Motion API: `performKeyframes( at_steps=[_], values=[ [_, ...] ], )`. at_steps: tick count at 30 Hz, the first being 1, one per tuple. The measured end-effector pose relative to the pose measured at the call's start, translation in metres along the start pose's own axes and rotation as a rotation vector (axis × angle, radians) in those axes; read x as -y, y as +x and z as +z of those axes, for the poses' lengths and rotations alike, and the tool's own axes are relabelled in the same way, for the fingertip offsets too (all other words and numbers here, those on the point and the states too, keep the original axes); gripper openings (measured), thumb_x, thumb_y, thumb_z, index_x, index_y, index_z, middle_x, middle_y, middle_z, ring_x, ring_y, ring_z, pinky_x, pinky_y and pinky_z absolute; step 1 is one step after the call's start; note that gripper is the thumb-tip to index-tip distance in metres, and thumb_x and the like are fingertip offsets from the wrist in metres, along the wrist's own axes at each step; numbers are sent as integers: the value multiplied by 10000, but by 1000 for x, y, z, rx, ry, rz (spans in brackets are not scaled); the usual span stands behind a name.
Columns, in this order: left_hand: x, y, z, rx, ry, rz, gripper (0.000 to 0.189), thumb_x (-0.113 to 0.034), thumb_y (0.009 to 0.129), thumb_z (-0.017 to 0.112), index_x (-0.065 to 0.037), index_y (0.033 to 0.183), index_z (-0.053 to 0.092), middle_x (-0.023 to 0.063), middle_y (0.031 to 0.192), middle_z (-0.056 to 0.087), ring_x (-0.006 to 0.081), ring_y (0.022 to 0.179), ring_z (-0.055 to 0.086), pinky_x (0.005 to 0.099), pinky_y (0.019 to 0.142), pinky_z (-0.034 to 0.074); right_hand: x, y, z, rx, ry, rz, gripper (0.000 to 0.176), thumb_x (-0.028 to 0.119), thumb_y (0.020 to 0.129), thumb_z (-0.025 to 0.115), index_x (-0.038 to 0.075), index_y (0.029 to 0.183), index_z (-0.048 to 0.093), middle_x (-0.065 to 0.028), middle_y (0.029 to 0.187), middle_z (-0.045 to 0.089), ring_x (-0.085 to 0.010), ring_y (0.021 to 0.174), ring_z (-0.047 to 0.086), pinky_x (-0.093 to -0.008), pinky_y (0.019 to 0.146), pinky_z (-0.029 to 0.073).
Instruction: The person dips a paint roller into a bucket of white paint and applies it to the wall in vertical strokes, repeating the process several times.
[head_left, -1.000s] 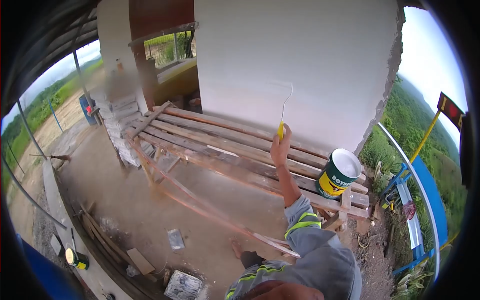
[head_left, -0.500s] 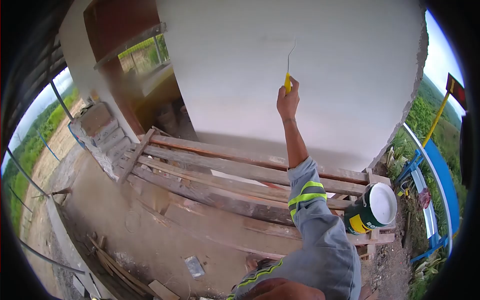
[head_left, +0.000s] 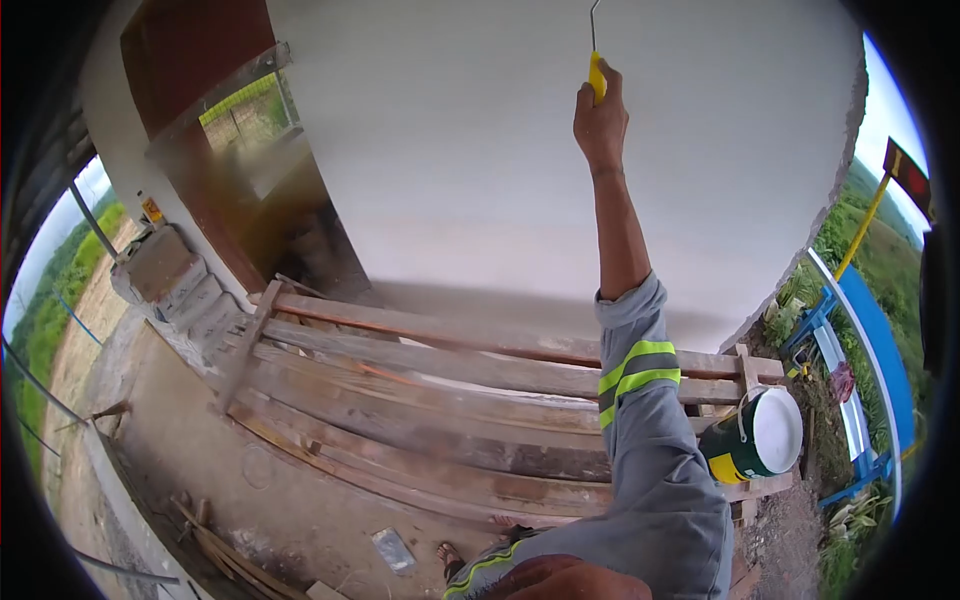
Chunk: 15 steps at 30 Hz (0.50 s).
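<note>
My right hand (head_left: 601, 125) is raised in front of a white wall (head_left: 470, 160), arm stretched out. Its fingers are wrapped round the yellow handle of a paint roller (head_left: 598, 78). A thin bent metal rod rises from the handle and runs out of the top of the view, so the roller's head is hidden. Below and right of my arm, a dark green bucket (head_left: 735, 446) with a yellow patch holds white paint (head_left: 777, 430). It stands at the right end of a plank platform (head_left: 450, 367). My left hand does not show.
A doorway (head_left: 300, 190) opens at the left, with stacked sacks (head_left: 170, 275) and a bottle (head_left: 150, 207) beside it. Loose boards (head_left: 220, 545) lie on the ground. A blue structure (head_left: 872, 350) stands past the wall's rough right edge. My sandalled foot (head_left: 449, 553) shows low down.
My right hand has moved higher in the view with the paint roller, carrying its upper rod out of the frame. The view has also shifted, so the doorway sits farther left.
</note>
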<state>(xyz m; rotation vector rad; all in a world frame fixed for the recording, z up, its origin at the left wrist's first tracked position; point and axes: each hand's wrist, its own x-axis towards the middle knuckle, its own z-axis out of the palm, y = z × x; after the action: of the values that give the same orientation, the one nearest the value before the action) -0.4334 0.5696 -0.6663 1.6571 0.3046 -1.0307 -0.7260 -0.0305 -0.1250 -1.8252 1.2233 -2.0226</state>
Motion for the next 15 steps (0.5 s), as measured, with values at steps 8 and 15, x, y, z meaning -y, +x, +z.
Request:
performKeyframes(
  at_steps=[8,15],
  values=[
    [-13,17,-11,60,34,11,435,-476,1009,486,-81,1157,588,92,1164,674,282,1150,608,412,990,456,-139,-255,11,-14,-174,140,495,109,994,491,106,1481,396,-221,1289,596,-415,1129,597,-491,933,484],
    [-16,42,-82,81,33,17,446,-483,1007,487,-79,1166,588,91,1164,673,279,1149,608,411,988,456,-104,-356,-14,15,-119,337,438,90,981,497,32,1412,441,-217,1260,593,-385,1117,596,-450,967,464]
  ],
)
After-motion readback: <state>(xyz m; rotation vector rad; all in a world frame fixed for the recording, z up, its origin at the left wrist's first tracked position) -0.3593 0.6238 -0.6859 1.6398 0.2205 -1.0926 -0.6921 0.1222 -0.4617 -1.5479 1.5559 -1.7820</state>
